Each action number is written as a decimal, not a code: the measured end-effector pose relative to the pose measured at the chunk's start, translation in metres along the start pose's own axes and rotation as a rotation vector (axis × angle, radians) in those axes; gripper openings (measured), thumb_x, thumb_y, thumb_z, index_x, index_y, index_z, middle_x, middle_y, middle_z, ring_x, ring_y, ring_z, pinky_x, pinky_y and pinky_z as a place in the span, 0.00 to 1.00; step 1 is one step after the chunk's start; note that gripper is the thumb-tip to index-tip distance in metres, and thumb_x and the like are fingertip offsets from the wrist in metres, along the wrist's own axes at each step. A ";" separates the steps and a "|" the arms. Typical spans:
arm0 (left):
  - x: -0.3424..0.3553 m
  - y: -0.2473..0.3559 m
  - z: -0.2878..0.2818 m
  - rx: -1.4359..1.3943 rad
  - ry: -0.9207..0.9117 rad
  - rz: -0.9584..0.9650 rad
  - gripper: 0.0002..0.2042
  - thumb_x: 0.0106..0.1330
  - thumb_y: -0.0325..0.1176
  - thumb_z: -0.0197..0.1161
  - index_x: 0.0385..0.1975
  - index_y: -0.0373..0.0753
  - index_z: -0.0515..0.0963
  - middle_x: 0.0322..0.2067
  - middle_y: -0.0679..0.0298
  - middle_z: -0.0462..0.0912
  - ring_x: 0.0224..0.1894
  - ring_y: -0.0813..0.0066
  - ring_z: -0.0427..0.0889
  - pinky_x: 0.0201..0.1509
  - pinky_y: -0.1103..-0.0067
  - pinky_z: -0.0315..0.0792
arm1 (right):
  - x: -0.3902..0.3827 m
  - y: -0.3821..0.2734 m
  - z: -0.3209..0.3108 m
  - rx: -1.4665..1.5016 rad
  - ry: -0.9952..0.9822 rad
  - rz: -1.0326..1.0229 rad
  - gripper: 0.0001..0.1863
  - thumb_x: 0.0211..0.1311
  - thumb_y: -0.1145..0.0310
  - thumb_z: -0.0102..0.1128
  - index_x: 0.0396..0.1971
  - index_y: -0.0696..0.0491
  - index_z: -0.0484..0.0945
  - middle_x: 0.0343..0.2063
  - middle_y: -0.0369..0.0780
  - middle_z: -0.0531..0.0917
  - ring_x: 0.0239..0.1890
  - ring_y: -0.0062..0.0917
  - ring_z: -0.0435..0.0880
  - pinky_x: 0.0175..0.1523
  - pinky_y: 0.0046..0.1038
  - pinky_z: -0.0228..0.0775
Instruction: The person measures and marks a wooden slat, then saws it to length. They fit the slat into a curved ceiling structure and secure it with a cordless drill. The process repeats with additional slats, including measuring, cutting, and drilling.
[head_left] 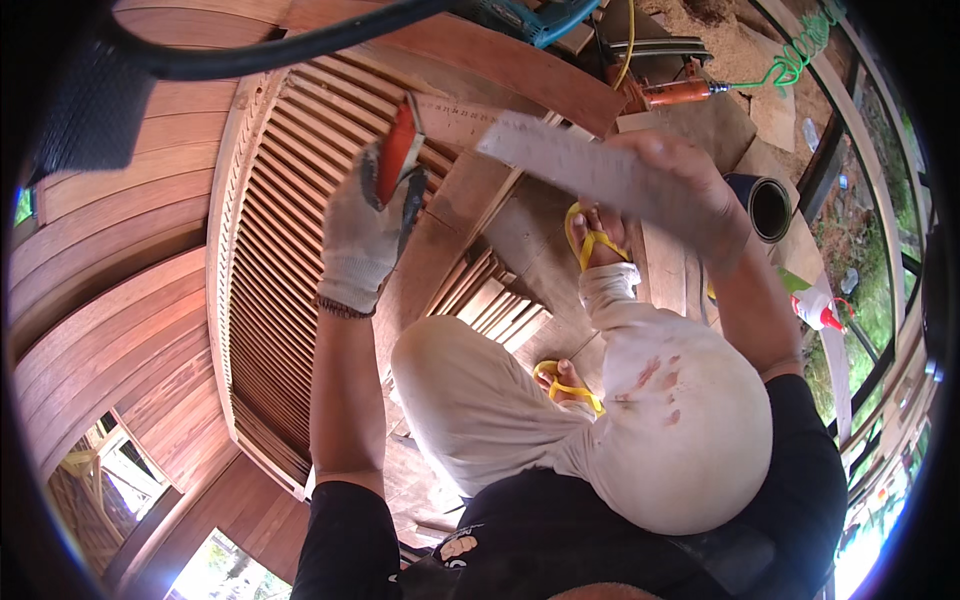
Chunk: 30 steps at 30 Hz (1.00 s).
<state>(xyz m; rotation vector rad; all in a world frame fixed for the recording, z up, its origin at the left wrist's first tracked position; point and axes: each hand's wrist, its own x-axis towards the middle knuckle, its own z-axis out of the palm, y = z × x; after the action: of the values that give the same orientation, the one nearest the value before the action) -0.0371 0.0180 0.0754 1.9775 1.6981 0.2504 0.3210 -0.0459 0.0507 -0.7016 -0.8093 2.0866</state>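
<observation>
My gloved left hand (362, 235) is closed round the red handle of a try square (398, 155). Its marked blade points right, above a slatted wooden panel (290, 170). My bare right hand (690, 180) grips a flat greyish-brown strip (570, 165), smeared by motion, so its material is unclear. The strip's free end tilts up toward the square's blade. Whether the two touch cannot be made out.
Loose wooden slats (495, 305) lie between the panel and my feet. A wide board (520, 65) crosses the far side. An orange air tool (680, 92) with a green coiled hose (795, 60), a roll (770, 208) and a white bottle with red cap (815, 308) lie right.
</observation>
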 end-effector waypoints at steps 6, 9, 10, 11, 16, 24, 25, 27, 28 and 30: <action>-0.031 0.058 0.026 -0.285 -0.579 -0.150 0.26 0.75 0.54 0.54 0.59 0.36 0.74 0.36 0.54 0.85 0.34 0.66 0.86 0.38 0.69 0.79 | 0.010 0.060 0.016 -0.282 0.172 0.147 0.27 0.70 0.52 0.65 0.56 0.60 0.79 0.38 0.40 0.86 0.36 0.21 0.86 0.34 0.24 0.78; -0.059 0.043 0.075 0.015 -0.521 0.217 0.20 0.77 0.45 0.54 0.58 0.36 0.74 0.39 0.50 0.85 0.37 0.59 0.85 0.40 0.66 0.78 | 0.014 0.078 0.035 -0.179 0.189 0.334 0.26 0.70 0.53 0.66 0.55 0.60 0.80 0.37 0.39 0.87 0.36 0.21 0.86 0.35 0.24 0.78; -0.064 0.042 0.089 0.053 -0.515 0.280 0.20 0.77 0.46 0.53 0.57 0.37 0.75 0.40 0.46 0.85 0.40 0.52 0.85 0.44 0.62 0.78 | 0.013 0.082 0.033 -0.180 0.221 0.384 0.25 0.69 0.53 0.66 0.55 0.59 0.80 0.37 0.39 0.87 0.36 0.21 0.86 0.35 0.24 0.78; -0.063 0.057 0.085 -0.006 -0.584 0.167 0.20 0.75 0.48 0.53 0.55 0.37 0.75 0.41 0.43 0.85 0.44 0.45 0.84 0.48 0.57 0.77 | 0.014 0.087 0.031 -0.178 0.257 0.433 0.25 0.69 0.54 0.67 0.54 0.59 0.80 0.37 0.38 0.87 0.36 0.21 0.86 0.36 0.25 0.78; -0.056 0.065 0.070 0.110 -0.700 0.110 0.21 0.73 0.49 0.53 0.54 0.38 0.76 0.40 0.43 0.86 0.46 0.42 0.84 0.51 0.58 0.78 | 0.031 0.119 0.028 -0.019 0.360 0.266 0.20 0.65 0.58 0.72 0.45 0.61 0.82 0.35 0.40 0.87 0.34 0.23 0.87 0.37 0.26 0.79; -0.050 0.007 0.068 0.018 0.024 0.278 0.30 0.57 0.50 0.73 0.54 0.36 0.76 0.50 0.46 0.81 0.55 0.46 0.79 0.60 0.59 0.73 | 0.070 0.140 0.038 -0.074 0.465 0.302 0.21 0.60 0.61 0.76 0.40 0.64 0.82 0.34 0.42 0.87 0.33 0.26 0.88 0.39 0.28 0.82; -0.042 0.006 0.072 -0.103 -0.060 0.231 0.33 0.54 0.48 0.76 0.56 0.34 0.75 0.52 0.46 0.79 0.53 0.45 0.78 0.61 0.59 0.72 | 0.073 0.138 0.044 -0.002 0.472 0.300 0.20 0.60 0.63 0.77 0.42 0.64 0.82 0.35 0.42 0.87 0.35 0.27 0.89 0.43 0.29 0.84; -0.041 0.006 0.072 0.054 -0.070 0.323 0.35 0.53 0.51 0.77 0.57 0.35 0.75 0.52 0.46 0.79 0.52 0.44 0.78 0.63 0.59 0.69 | 0.078 0.146 0.038 -0.096 0.411 0.169 0.21 0.60 0.63 0.77 0.43 0.63 0.81 0.35 0.42 0.87 0.38 0.27 0.89 0.45 0.31 0.85; -0.043 0.009 0.070 0.131 -0.079 0.362 0.37 0.52 0.52 0.77 0.57 0.36 0.75 0.51 0.46 0.79 0.52 0.44 0.78 0.64 0.59 0.67 | 0.078 0.149 0.038 -0.139 0.380 0.113 0.21 0.59 0.63 0.78 0.44 0.63 0.81 0.36 0.42 0.87 0.39 0.28 0.89 0.46 0.32 0.85; -0.040 0.014 0.067 0.066 -0.191 0.324 0.35 0.51 0.52 0.77 0.57 0.38 0.76 0.51 0.48 0.80 0.52 0.45 0.78 0.65 0.57 0.65 | 0.081 0.155 0.034 -0.081 0.409 0.115 0.21 0.59 0.64 0.78 0.45 0.62 0.81 0.36 0.42 0.87 0.41 0.28 0.89 0.45 0.33 0.86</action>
<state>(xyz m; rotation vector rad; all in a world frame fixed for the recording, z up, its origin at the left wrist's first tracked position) -0.0024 -0.0388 0.0331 2.2430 1.2805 0.1148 0.1816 -0.0681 -0.0577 -1.1963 -0.6346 1.9214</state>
